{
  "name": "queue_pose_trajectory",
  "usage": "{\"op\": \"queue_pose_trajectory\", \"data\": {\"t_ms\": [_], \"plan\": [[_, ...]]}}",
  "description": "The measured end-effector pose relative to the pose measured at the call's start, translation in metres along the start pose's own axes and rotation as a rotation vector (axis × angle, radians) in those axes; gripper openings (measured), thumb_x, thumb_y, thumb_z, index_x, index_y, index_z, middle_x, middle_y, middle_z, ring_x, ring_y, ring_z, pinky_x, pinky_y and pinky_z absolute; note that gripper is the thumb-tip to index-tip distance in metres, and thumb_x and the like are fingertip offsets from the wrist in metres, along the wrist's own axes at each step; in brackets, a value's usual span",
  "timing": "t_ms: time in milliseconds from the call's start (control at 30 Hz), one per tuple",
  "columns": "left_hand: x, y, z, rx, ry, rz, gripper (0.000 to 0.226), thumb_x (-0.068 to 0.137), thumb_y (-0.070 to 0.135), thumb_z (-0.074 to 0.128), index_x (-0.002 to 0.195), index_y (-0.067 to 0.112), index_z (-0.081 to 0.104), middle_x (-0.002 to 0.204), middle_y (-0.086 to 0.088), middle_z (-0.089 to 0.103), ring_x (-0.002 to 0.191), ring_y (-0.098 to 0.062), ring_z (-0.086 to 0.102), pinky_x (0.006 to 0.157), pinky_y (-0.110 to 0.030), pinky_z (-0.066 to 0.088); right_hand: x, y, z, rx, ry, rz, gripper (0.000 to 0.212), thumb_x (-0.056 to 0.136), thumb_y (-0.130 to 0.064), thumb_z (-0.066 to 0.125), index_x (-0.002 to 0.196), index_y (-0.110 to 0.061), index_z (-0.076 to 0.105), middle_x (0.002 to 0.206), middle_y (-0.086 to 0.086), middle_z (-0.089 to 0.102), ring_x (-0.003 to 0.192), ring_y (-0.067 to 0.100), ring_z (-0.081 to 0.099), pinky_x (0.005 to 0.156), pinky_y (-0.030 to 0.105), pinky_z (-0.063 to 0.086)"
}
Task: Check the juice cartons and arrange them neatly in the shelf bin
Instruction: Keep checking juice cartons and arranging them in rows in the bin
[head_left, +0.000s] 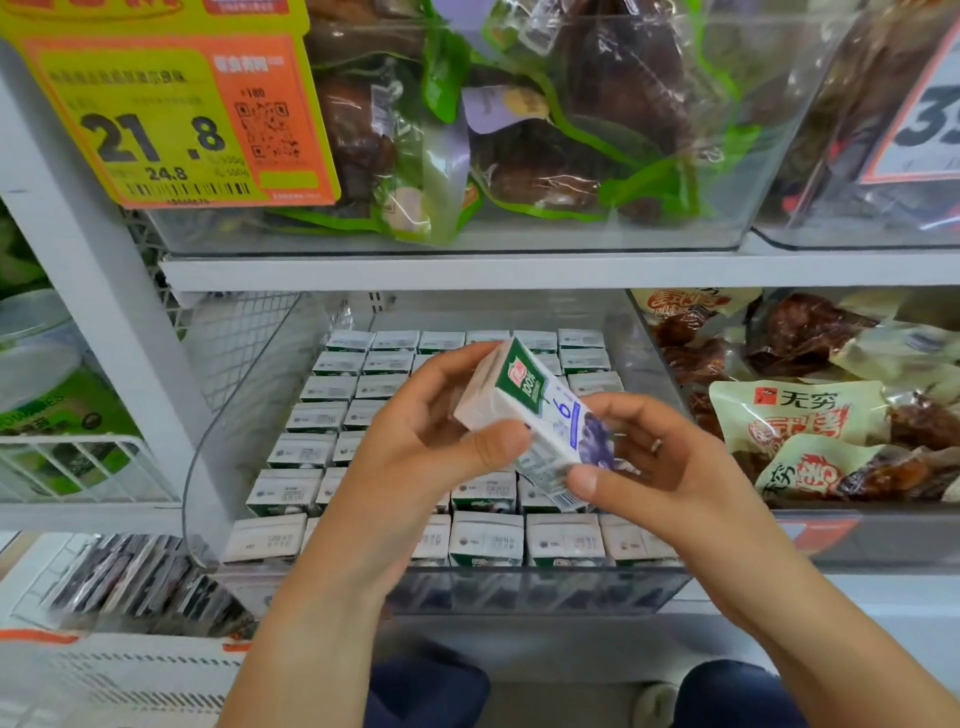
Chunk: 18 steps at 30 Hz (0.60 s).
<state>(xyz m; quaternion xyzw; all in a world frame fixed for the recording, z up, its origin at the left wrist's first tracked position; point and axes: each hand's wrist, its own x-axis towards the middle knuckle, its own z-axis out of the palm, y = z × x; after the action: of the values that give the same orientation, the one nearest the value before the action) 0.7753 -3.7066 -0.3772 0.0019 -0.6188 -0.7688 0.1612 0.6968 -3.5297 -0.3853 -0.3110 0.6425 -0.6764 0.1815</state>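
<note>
Both hands (431, 431) gripping tilted white-green juice carton (540, 415)

Both forearms come up from bottom edge, bare, converging twd centre. Left hand (431, 421) sits at approx 9 o'clock of the juice carton (540, 415), palm turned up and inward, fingers curled behind the carton's upper end, thumb pressed across its front face pointing to 3 o'clock. Right hand (670, 457) is at 4 o'clock of the carton, fingers curled, thumb and fingertips pinching its lower end; ring on one finger. Wrists well apart, both bent slightly inward. Knees in dark trousers show at 6 o'clock.
</note>
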Motion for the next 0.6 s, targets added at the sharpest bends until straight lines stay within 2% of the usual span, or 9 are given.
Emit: {"op": "queue_pose_trajectory", "data": {"t_ms": [67,133,200,267,400,533,600], "plan": [[-0.002,0.003,-0.003,0.227,-0.007,0.088,0.057,0.057,0.032,0.083,0.11,0.044,0.065,0.114,0.012,0.069,0.108,-0.008,0.063,0.079,-0.02,0.053,-0.003,-0.002,-0.005,-0.122,0.012,-0.087,0.046,0.062,-0.031,0.083,0.104,-0.031,0.064,0.106,-0.009,0.069,0.095,0.008,0.066,0.077,0.018,0.052],[-0.004,0.003,-0.005,0.515,0.036,0.199,0.065,0.058,0.033,0.086,0.115,0.048,0.059,0.117,0.02,0.065,0.113,-0.003,0.059,0.088,-0.015,0.048,-0.005,-0.005,-0.011,-0.369,0.059,-0.179,0.047,0.064,-0.039,0.077,0.108,-0.035,0.059,0.111,-0.017,0.065,0.104,0.004,0.062,0.084,0.017,0.05],[-0.007,-0.002,-0.002,0.837,0.095,0.304,0.068,0.063,0.031,0.087,0.12,0.047,0.053,0.119,0.029,0.059,0.115,0.004,0.054,0.092,-0.007,0.04,-0.005,-0.005,-0.017,-0.708,0.101,-0.339,0.05,0.068,-0.043,0.076,0.112,-0.036,0.054,0.112,-0.026,0.057,0.109,-0.01,0.052,0.089,0.007,0.041],[-0.008,-0.006,0.003,1.024,0.139,0.387,0.068,0.068,0.023,0.084,0.121,0.045,0.048,0.122,0.032,0.052,0.115,0.008,0.05,0.094,-0.005,0.037,-0.004,-0.003,-0.021,-0.904,0.105,-0.47,0.054,0.072,-0.04,0.074,0.119,-0.028,0.05,0.114,-0.028,0.049,0.11,-0.017,0.043,0.093,0.0,0.031],[-0.007,-0.011,0.007,1.051,0.175,0.501,0.069,0.068,0.008,0.085,0.12,0.036,0.049,0.122,0.023,0.053,0.114,0.002,0.052,0.094,-0.01,0.041,-0.002,0.002,-0.024,-0.941,0.144,-0.566,0.051,0.074,-0.034,0.067,0.119,-0.02,0.047,0.122,-0.011,0.048,0.115,0.0,0.045,0.1,0.008,0.033],[-0.006,-0.014,0.007,1.073,0.169,0.515,0.068,0.069,0.008,0.084,0.122,0.034,0.049,0.123,0.02,0.053,0.111,0.004,0.05,0.092,-0.003,0.036,0.0,0.005,-0.026,-0.925,0.142,-0.507,0.054,0.075,-0.041,0.064,0.123,-0.026,0.044,0.123,-0.017,0.044,0.115,-0.002,0.044,0.096,0.006,0.033],[-0.007,-0.014,0.007,1.051,0.175,0.505,0.066,0.072,0.011,0.083,0.122,0.036,0.049,0.124,0.02,0.052,0.11,0.0,0.053,0.091,-0.005,0.039,0.001,0.006,-0.028,-0.943,0.15,-0.47,0.063,0.072,-0.04,0.072,0.127,-0.03,0.042,0.125,-0.018,0.043,0.117,0.001,0.045,0.095,0.01,0.034]]}}
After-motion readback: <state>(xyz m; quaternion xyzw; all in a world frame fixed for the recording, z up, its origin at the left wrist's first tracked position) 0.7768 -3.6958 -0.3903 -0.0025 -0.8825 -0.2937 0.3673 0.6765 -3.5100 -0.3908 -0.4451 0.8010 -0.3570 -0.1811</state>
